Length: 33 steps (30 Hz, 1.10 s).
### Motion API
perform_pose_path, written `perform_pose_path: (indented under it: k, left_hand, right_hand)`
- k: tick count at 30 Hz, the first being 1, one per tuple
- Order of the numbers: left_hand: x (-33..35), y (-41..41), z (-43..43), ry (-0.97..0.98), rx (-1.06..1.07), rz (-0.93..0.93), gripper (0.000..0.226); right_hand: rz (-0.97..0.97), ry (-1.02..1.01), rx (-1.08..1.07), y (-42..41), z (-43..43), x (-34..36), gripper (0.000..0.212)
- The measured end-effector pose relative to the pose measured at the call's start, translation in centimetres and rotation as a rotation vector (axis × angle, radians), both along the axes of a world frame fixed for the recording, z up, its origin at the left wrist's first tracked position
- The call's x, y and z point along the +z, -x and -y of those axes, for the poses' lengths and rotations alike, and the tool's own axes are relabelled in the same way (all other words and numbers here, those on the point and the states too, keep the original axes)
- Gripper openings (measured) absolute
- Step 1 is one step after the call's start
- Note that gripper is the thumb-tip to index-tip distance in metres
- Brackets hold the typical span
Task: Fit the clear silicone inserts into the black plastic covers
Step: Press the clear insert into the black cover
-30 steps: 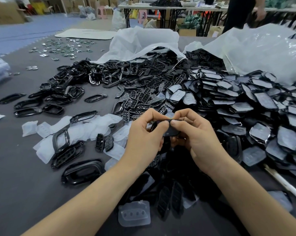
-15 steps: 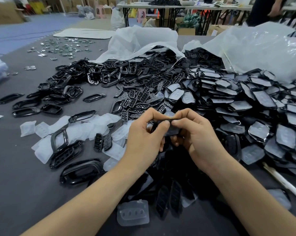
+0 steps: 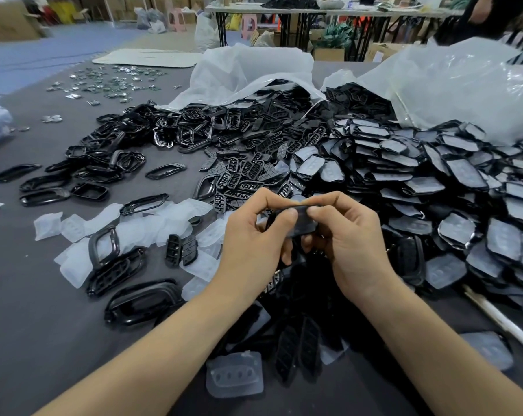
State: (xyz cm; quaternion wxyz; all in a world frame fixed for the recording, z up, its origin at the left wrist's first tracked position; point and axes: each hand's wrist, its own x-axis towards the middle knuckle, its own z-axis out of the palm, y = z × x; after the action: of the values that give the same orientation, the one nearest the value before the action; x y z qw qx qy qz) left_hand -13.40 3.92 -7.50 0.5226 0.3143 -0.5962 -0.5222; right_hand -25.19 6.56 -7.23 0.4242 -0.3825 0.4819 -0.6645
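Dark grey table (image 3: 29, 310), head view: left hand (image 3: 254, 244) and right hand (image 3: 353, 244) both pinch one small black plastic cover (image 3: 303, 219) above the pile (image 3: 299, 298), thumbs pressing. Grip unchanged since a second ago; insert seating probably continues.

Black plastic cover (image 3: 296, 219) with clear silicone insert, pinched above the heaped parts.

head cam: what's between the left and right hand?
In the head view, one black cover with a greyish sheen on its face. The left hand and right hand both pinch it at its ends, thumbs on top.
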Motion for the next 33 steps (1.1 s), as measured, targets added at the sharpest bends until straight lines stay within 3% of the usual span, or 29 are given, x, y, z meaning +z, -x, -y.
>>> perform_pose_path:
  k: [8, 13, 19, 33]
  left_hand:
    - [-0.1, 0.0, 0.0, -0.007, -0.01, 0.023, 0.017]
    - [-0.1, 0.0, 0.1, -0.052, -0.02, -0.001, 0.018]
    - [0.4, -0.1, 0.3, -0.262, -0.041, -0.164, 0.025]
    - [0.8, -0.1, 0.6, -0.343, -0.003, -0.186, 0.02]
  right_hand:
    - [0.014, -0.01, -0.049, -0.1, 0.0, 0.4, 0.043]
    - [0.03, -0.008, -0.046, 0.0, -0.2, 0.6, 0.036]
    - [0.064, 0.044, 0.081, 0.3, -0.3, 0.8, 0.018]
    - [0.154, -0.027, 0.181, 1.3, -0.3, 1.4, 0.019]
